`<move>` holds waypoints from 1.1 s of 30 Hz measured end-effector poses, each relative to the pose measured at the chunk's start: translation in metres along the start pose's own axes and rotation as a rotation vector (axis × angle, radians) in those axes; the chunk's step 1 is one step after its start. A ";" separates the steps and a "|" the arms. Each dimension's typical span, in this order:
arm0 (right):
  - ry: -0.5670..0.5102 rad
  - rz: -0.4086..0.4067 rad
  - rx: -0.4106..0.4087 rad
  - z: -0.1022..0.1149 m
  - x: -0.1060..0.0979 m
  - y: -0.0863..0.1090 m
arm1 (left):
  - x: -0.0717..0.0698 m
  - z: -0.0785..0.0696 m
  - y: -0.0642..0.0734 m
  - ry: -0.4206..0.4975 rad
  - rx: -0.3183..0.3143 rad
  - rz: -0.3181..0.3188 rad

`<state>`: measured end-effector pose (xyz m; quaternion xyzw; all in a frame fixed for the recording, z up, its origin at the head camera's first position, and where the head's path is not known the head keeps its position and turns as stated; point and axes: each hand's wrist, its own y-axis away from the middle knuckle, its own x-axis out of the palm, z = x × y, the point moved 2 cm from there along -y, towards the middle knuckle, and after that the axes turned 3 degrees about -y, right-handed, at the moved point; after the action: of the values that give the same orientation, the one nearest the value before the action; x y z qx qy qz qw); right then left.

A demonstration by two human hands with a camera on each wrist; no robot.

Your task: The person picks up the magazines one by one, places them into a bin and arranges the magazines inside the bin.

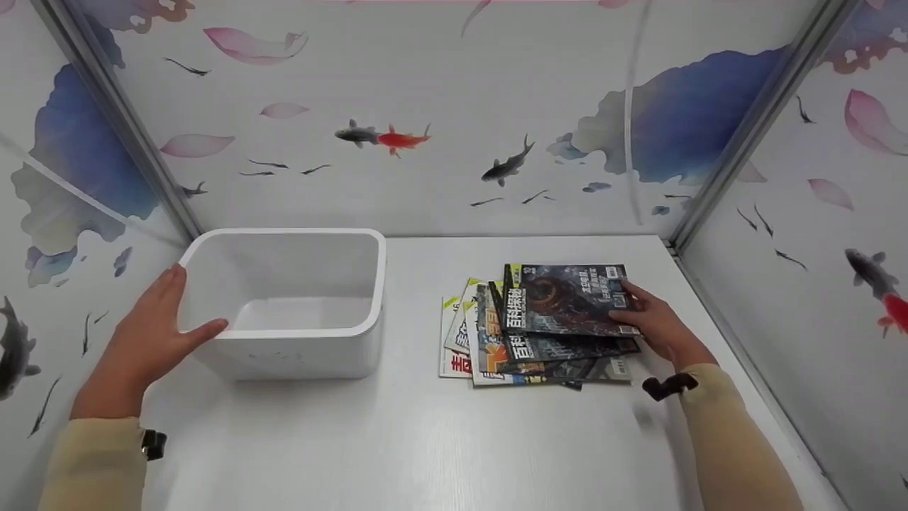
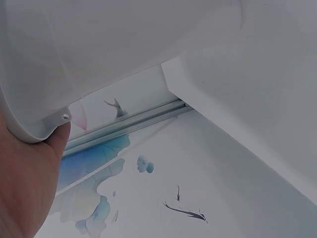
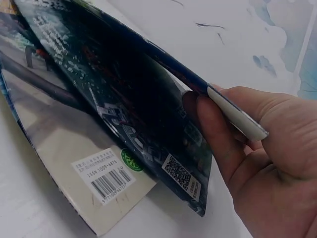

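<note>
A white plastic bin [image 1: 298, 355] stands at the left of the white table. My left hand [image 1: 152, 330] holds its near left corner, thumb along the front rim and fingers at the left side. In the left wrist view that hand [image 2: 27, 173] is against the bin's rim [image 2: 37, 131]. Right of the bin lies a fanned pile of magazines [image 1: 489, 365]. My right hand [image 1: 656, 326] pinches the right edge of the dark top magazine [image 1: 560, 298]. The right wrist view shows this magazine [image 3: 173, 64] between thumb and fingers, its edge lifted from the dark magazine [image 3: 133, 114] below.
White panels [image 1: 440, 184] printed with fish and petals stand behind and at both sides of the table [image 1: 425, 440]. Metal corner posts [image 1: 752, 135] join them. The bin stands close to the left panel.
</note>
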<state>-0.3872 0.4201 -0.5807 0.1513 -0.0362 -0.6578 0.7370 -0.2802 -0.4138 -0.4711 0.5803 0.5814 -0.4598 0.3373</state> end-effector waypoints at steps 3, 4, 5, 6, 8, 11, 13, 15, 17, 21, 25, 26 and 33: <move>-0.036 0.009 0.020 0.000 0.001 0.001 | 0.000 0.000 0.000 -0.002 -0.001 0.000; -0.038 0.010 0.021 0.000 0.001 0.002 | 0.000 0.000 0.000 -0.004 0.001 0.000; -0.040 0.014 0.020 0.000 0.001 0.002 | 0.000 0.000 0.000 -0.005 0.003 0.000; -0.042 0.017 0.016 0.000 0.002 0.003 | 0.001 0.000 0.000 -0.006 0.005 0.000; -0.018 0.031 -0.006 0.000 0.002 0.004 | 0.001 0.000 0.000 -0.009 0.007 -0.001; 0.000 0.044 -0.038 0.002 0.004 0.005 | 0.001 0.001 0.000 -0.007 0.003 0.000; 0.021 0.042 -0.053 0.003 0.005 0.005 | 0.000 0.002 0.000 -0.003 0.000 0.001; 0.018 0.035 -0.052 0.004 0.005 0.005 | 0.000 0.001 0.000 0.002 -0.001 0.001; 0.024 0.030 -0.050 0.006 0.006 0.006 | 0.000 0.001 0.001 0.004 -0.002 0.000; 0.028 0.035 -0.057 0.007 0.005 0.007 | 0.000 0.001 0.001 0.003 -0.003 0.001; 0.014 0.035 -0.072 0.008 0.005 0.008 | 0.001 0.001 0.001 0.007 -0.005 0.002; 0.010 0.032 -0.076 0.008 0.005 0.008 | 0.001 0.001 0.001 0.007 -0.006 0.002; -0.071 0.015 -0.085 0.008 0.005 0.007 | 0.000 0.000 0.002 0.005 -0.006 0.002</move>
<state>-0.3815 0.4140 -0.5716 0.0959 -0.0354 -0.6583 0.7458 -0.2785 -0.4140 -0.4717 0.5809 0.5831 -0.4564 0.3380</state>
